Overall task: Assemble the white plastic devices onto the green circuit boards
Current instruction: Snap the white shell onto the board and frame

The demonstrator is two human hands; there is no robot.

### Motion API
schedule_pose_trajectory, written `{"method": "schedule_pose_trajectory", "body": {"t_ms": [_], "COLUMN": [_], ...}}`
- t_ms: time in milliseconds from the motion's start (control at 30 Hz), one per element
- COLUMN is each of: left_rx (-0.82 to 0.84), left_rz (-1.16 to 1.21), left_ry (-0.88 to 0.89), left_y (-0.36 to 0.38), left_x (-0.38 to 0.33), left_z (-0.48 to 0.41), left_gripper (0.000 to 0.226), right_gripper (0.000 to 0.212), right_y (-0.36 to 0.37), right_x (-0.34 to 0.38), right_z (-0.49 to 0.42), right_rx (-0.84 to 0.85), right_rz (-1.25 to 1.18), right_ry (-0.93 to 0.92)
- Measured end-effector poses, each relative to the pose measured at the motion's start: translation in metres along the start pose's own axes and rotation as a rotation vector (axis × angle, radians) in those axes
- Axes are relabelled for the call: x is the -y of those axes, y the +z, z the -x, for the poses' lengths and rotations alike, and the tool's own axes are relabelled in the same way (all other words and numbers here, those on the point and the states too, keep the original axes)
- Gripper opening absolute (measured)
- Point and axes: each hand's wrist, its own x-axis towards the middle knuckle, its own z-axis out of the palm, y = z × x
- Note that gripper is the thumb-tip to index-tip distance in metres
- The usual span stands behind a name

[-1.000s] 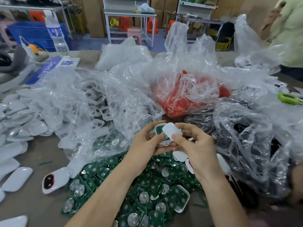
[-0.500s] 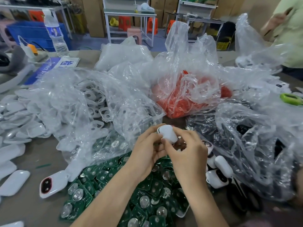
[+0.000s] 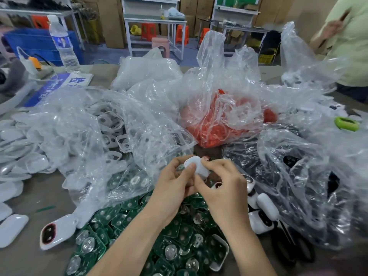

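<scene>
I am looking down at a grey work table (image 3: 37, 198) in a busy workshop, heaped with crinkly clear bags (image 3: 111, 126). Near the middle, both hands hold one white plastic device (image 3: 197, 166) up in the air, above the pile of green circuit boards (image 3: 175, 234). The left hand (image 3: 173, 182) pinches one end with its thumb on top, and the right hand (image 3: 225, 188) pinches the other end. I think the shell is light, hard and smooth, so it could slip; holding it by the edges looks best. (I cannot see if a board sits under it, because fingers hide that.) The boards look thin and stiff with little metal bits, so I would take them by the rims too. Some finished devices (image 3: 264, 212) lie just right of the pile.
</scene>
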Motion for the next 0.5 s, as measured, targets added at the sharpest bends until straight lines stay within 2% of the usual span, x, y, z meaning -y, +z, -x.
{"method": "schedule_pose_trajectory", "body": {"t_ms": [233, 500], "left_rx": [0.012, 0.028], "left_rz": [0.047, 0.052], "left_ry": [0.003, 0.023], "left_y": [0.002, 0.002], "left_x": [-0.001, 0.001], "left_z": [0.001, 0.001], "left_gripper": [0.023, 0.017], "right_gripper": [0.025, 0.036], "right_y": [0.003, 0.011], "right_x": [-0.001, -0.004], "right_z": [0.002, 0.008], "right_rx": [-0.098, -0.079], "right_rz": [0.007, -0.042], "right_ry": [-0.034, -0.008]}}
